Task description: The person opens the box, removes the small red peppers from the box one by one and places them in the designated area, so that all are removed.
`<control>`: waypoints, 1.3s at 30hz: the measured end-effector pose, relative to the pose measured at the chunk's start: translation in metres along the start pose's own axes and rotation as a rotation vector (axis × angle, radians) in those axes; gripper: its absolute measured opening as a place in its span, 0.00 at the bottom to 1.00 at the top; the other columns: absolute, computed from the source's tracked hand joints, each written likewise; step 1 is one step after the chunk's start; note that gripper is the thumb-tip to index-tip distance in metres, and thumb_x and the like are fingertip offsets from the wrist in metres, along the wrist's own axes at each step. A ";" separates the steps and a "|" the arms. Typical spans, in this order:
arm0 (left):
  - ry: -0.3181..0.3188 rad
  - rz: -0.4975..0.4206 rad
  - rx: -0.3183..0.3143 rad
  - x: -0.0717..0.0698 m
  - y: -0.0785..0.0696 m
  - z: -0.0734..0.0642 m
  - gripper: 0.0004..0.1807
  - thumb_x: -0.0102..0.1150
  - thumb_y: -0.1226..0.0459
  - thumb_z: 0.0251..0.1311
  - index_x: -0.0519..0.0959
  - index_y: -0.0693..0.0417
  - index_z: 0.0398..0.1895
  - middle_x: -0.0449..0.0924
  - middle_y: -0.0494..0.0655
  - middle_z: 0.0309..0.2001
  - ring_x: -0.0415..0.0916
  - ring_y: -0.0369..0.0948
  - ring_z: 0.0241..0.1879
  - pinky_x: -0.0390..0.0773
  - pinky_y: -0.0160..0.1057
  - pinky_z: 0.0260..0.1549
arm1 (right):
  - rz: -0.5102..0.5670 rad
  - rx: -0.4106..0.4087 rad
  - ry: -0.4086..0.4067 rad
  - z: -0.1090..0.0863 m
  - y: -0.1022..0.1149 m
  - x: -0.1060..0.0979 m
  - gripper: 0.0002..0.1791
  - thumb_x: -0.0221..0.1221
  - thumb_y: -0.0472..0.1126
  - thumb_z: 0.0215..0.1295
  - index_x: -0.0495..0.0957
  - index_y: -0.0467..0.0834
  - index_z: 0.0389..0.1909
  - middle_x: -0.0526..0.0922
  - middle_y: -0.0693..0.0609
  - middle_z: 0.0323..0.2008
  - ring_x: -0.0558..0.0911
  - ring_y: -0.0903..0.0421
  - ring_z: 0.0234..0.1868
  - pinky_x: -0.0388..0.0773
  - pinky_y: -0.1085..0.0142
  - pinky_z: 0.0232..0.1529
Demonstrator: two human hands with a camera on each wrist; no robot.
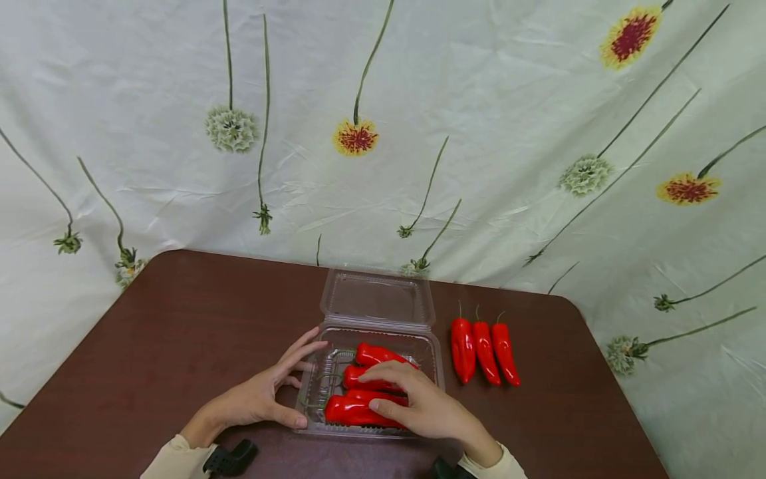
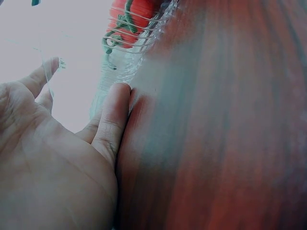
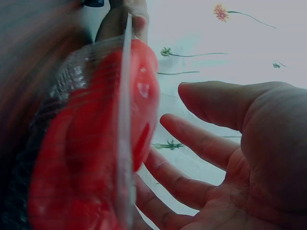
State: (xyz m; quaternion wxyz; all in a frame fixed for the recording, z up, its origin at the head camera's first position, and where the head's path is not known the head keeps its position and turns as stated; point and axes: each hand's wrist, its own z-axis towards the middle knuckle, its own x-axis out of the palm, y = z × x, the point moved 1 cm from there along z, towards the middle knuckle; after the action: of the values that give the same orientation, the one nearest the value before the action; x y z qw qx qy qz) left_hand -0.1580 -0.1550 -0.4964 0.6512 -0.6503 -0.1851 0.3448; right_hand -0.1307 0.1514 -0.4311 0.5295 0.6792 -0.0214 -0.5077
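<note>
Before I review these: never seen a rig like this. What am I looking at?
No machine: just a person's bare left hand and right hand. The wide picture comes from a head camera looking down; the others come from each wrist. On the dark brown table sits an open clear plastic clamshell with red chili peppers inside; three loose peppers lie to its right. The left hand rests against the clamshell's left side. The right is over the peppers inside, without a clear grip.

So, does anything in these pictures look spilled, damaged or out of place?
Nothing stands out; I see no spill or damage. Three red peppers lie side by side on the table, and the clear container, its lid folded back, holds other peppers.
</note>
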 end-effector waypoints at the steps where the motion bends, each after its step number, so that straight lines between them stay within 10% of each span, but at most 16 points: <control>1: 0.001 0.002 0.005 0.000 0.000 0.000 0.55 0.70 0.68 0.57 0.44 0.47 0.82 0.23 0.41 0.81 0.61 0.46 0.68 0.71 0.43 0.54 | -0.008 -0.007 0.000 0.000 0.000 0.001 0.20 0.60 0.48 0.72 0.75 0.51 0.63 0.77 0.60 0.62 0.73 0.58 0.66 0.68 0.56 0.67; 39: 0.004 0.001 -0.006 -0.001 0.004 0.000 0.56 0.70 0.67 0.57 0.43 0.47 0.82 0.23 0.39 0.81 0.59 0.48 0.68 0.71 0.43 0.55 | -0.111 0.016 0.080 0.000 0.000 0.009 0.21 0.63 0.43 0.69 0.78 0.52 0.63 0.80 0.57 0.62 0.75 0.58 0.63 0.68 0.57 0.65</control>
State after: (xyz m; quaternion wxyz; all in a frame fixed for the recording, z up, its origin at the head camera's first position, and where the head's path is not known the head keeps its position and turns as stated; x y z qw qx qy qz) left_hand -0.1597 -0.1557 -0.4999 0.6496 -0.6528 -0.1845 0.3431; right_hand -0.1269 0.1464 -0.4371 0.4956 0.7034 0.0335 -0.5084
